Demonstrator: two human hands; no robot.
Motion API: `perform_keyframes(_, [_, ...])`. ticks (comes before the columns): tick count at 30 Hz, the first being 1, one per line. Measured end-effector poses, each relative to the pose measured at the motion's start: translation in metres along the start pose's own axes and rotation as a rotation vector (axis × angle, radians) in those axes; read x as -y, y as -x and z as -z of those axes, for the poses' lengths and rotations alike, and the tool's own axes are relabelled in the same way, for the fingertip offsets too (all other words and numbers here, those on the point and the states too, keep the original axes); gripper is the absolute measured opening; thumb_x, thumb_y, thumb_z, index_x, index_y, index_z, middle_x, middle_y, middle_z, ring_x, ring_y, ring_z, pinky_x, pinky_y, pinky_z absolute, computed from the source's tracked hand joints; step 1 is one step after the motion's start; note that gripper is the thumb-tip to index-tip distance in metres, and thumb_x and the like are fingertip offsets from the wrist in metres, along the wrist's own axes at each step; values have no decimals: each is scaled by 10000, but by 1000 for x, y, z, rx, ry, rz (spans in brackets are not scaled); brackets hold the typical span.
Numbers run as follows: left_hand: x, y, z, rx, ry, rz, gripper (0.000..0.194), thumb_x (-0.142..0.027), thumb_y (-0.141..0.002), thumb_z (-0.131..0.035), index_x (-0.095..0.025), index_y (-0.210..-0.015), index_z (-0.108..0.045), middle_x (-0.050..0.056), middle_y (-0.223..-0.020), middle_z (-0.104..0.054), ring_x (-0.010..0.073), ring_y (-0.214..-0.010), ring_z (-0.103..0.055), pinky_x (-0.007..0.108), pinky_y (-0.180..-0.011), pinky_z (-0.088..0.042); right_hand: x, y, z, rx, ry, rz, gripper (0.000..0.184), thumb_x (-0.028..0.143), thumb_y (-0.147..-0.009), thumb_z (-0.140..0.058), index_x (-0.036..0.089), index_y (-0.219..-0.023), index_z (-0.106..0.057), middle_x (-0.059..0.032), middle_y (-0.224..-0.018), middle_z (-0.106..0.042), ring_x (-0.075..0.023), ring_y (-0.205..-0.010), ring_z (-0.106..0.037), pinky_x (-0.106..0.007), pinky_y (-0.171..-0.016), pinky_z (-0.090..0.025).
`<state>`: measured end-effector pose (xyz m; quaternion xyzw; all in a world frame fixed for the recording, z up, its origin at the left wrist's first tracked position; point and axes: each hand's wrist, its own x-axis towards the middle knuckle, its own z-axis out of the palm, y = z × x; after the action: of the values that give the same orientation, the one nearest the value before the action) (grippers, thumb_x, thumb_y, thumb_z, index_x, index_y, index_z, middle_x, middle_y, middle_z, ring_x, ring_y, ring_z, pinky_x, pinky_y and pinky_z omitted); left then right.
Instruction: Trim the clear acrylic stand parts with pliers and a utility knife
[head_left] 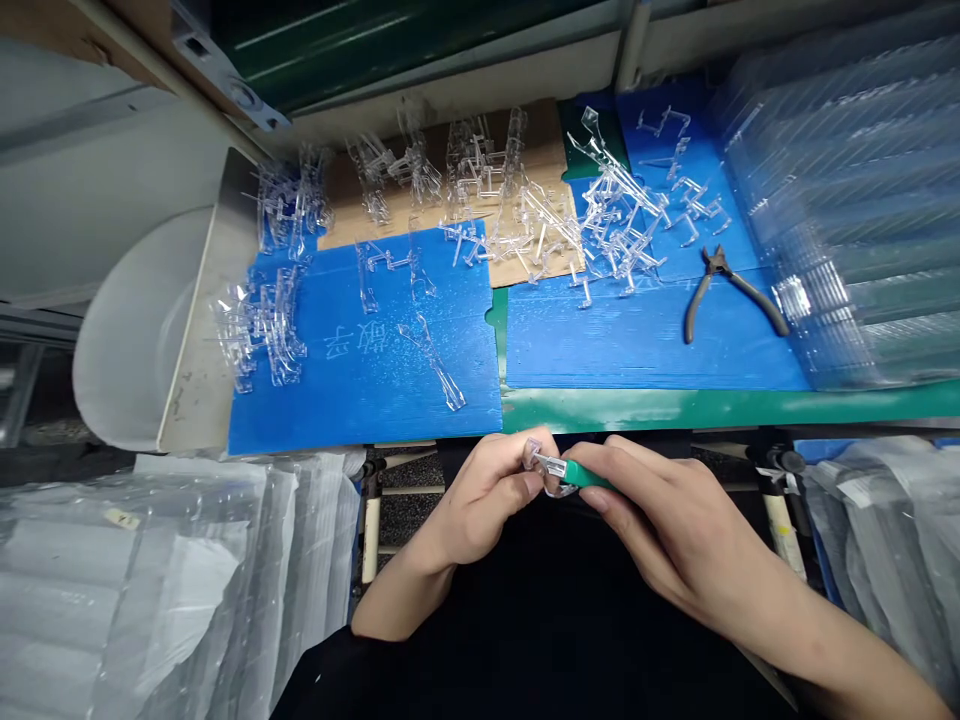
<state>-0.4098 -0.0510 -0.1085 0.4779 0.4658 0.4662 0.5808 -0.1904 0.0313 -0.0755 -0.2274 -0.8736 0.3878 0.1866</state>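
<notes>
Writing: pale handwritten characters (352,343) are showing on a blue corrugated board (457,400) just ahead of the hands, but they are too faint to read.

Left hand: the left hand (480,505) is half closed, with its thumb and fingers pinching a small clear plastic piece (543,463).

Right hand: the right hand (675,530) is curled firmly around a green-handled trimming tool (586,474), with its metal tip touching the clear piece.

Held piece: it is sitting between both hands, just above the person's dark top, close to the near edge of the worktop (675,408).

Ahead of the hands: loose clear moulded parts (619,225) are lying across the blue boards and a cardboard sheet (450,165).

Ahead and to the right: side-cutting pliers (731,295) are lying on a blue board, beside stacked clear trays (847,200).

Ahead and to the left: a white scoop-shaped tray (142,330) is standing beside the boards.

Below, on both sides: clear plastic bags (150,590) are piling up.
</notes>
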Motion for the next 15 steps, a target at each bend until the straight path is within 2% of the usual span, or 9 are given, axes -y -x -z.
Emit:
perform_keyframes(5, [4, 1, -1, -40, -44, -4, 252, -373, -1029, -542, -193, -879, -635, 34, -818, -602, 180, -727, -516, 338, -702, -396, 3, 2, -4, 10, -65, -89, 200, 221, -1151, -503, 229, -1310, -625, -47, -991, -719, -165, -789, -704, -264, -707, -534])
perform_keyframes(11, [4, 4, -1, -42, -60, -6, 270, -396, -1014, -565, -189, -853, -633, 26, -760, -582, 176, -694, -475, 340, -690, -355, -11, 0, -9, -134, -36, -227, 185, 266, -1154, -520, 236, -1282, -651, -81, -1145, -770, -221, -944, -747, -332, -827, -546])
perform_keyframes(15, [2, 4, -1, -53, -23, 32, 266, -399, -1001, -564, -186, -857, -632, 25, -762, -547, 183, -720, -469, 343, -703, -343, -13, -6, -7, -132, -157, -269, 171, 292, -1163, -501, 237, -1236, -646, -64, -1119, -762, -203, -932, -732, -312, -824, -541])
